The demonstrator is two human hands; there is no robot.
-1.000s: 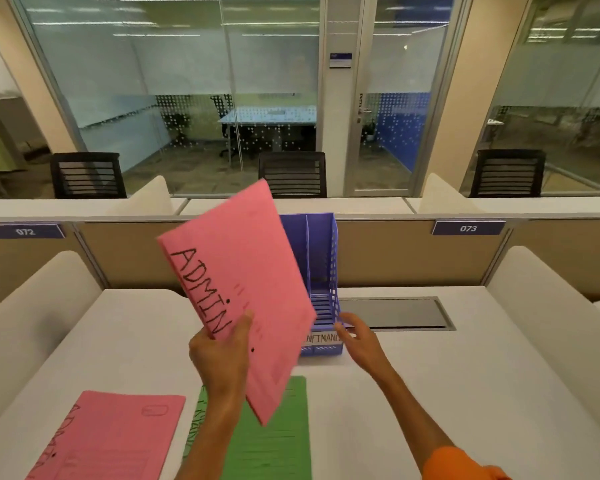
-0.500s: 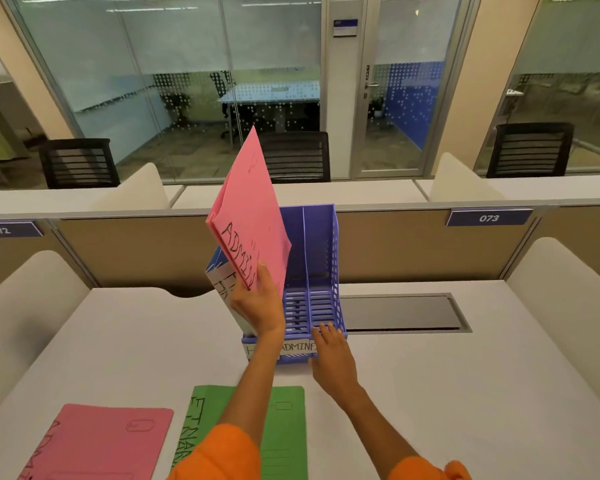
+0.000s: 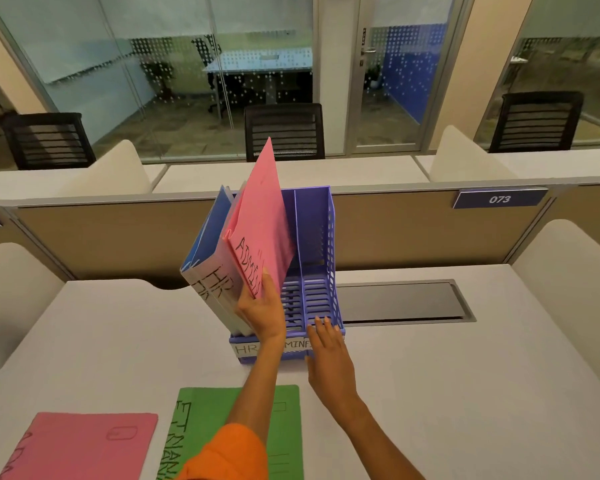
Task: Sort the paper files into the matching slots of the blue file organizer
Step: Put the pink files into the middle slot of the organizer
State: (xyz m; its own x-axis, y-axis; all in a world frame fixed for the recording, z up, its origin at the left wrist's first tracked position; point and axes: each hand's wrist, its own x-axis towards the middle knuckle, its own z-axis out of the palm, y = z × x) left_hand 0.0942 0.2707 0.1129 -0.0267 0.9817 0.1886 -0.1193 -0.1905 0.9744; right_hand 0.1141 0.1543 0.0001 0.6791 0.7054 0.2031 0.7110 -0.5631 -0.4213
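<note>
- Your left hand (image 3: 262,315), at the centre of the frame, grips the lower corner of the pink file (image 3: 260,230) marked "ADMIN", with the thumb on its front face and the fingers curled behind it.
- That file stands tilted to the left above the middle slot of the blue file organizer (image 3: 314,230). Your hand hides its lower end, so you cannot tell whether it touches the slot floor.
- Just left of it, the HR files (image 3: 215,282) lean out of the left slot, and the pink file rests close against them.
- Your right hand (image 3: 329,362), just right of centre, lies spread. Its straight fingers (image 3: 321,327) rest on the organizer's front lip, by the right slot, and grip nothing.
- The labels on the front lip read "HR" and part of "ADMIN"; the rest is covered by your hands.
- The organizer sits on the white desk (image 3: 465,393).
- A second pink file (image 3: 80,445) lies flat at the lower left of the frame.
- A green file (image 3: 201,420) lies beside it at lower centre, partly under your left arm and its orange sleeve (image 3: 229,455).
</note>
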